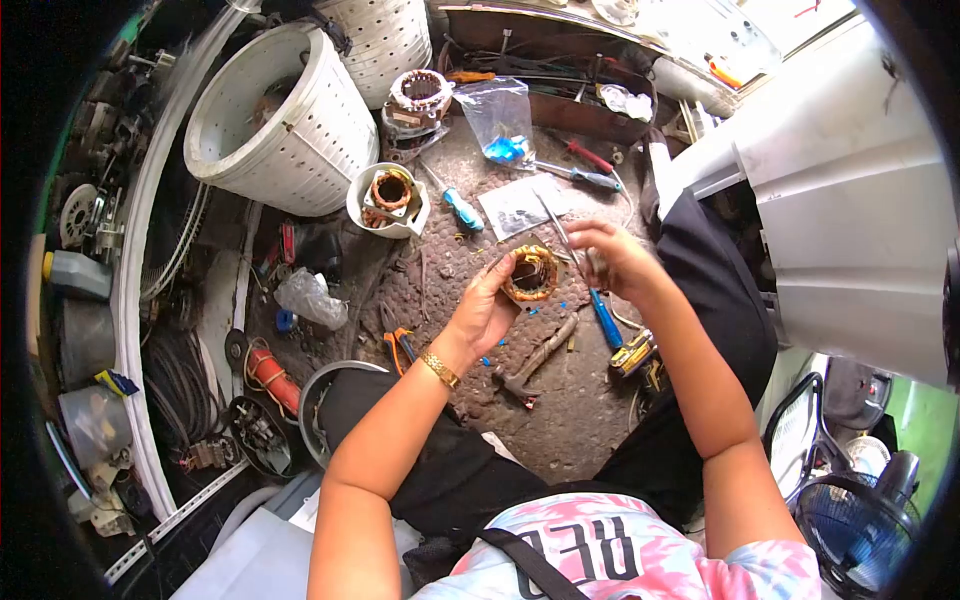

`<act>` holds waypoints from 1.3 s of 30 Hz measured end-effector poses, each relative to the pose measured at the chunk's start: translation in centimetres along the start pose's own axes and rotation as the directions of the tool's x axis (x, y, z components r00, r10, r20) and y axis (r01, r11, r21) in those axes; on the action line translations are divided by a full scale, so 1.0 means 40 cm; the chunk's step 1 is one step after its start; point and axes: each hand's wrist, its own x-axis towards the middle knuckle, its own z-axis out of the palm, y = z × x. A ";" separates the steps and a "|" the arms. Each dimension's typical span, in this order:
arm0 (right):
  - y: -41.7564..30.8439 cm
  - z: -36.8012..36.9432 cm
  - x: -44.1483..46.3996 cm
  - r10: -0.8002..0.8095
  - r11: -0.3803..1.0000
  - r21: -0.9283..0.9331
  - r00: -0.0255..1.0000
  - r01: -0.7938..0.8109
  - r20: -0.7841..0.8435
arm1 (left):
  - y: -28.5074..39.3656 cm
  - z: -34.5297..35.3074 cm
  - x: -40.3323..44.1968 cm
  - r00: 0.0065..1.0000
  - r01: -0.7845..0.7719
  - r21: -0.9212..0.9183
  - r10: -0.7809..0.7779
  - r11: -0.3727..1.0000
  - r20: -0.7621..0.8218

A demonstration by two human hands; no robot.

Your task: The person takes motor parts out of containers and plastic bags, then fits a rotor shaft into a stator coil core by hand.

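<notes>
My left hand (485,310) grips a small motor stator (531,273) wound with copper wire, its round opening facing up. Just right of the stator is my right hand (618,262), its fingers curled inward; what they pinch, if anything, is hidden. A long screwdriver with a blue handle (605,318) passes beneath or beside the right fingers; I cannot tell if they touch it. Below the stator a hammer (538,355) lies on the floor, near orange-and-black pliers (400,345). A white motor housing (388,202) with copper windings stands to the upper left.
A perforated white tub (285,120) stands at the upper left. Around the work spot are a clear bag with blue pieces (508,130), a flat plastic packet (520,205), more screwdrivers (455,200) and a yellow-black power tool (635,355). A fan (860,530) sits lower right.
</notes>
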 end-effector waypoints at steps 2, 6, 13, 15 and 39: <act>0.007 -0.024 0.024 -0.074 0.903 0.422 0.997 0.083 -0.036 | 0.007 -0.004 0.004 0.999 0.010 -0.060 -0.012 0.998 -0.040; -0.025 -0.016 -0.007 -0.132 0.905 0.421 0.983 0.066 0.128 | 0.015 -0.002 0.009 0.997 0.007 -0.093 -0.014 0.996 -0.071; -0.009 0.032 -0.028 -0.454 0.691 -0.572 0.881 0.442 0.132 | 0.001 -0.010 0.012 0.992 0.006 0.003 -0.006 1.000 -0.123; -0.001 0.066 -0.046 -0.568 0.448 -0.748 0.802 0.490 0.185 | -0.003 -0.007 0.014 0.995 0.008 0.005 -0.007 1.000 -0.095; 0.044 0.055 0.019 -0.453 0.690 -0.632 0.891 0.353 0.002 | -0.006 -0.005 0.011 0.999 0.050 0.030 -0.051 0.998 0.014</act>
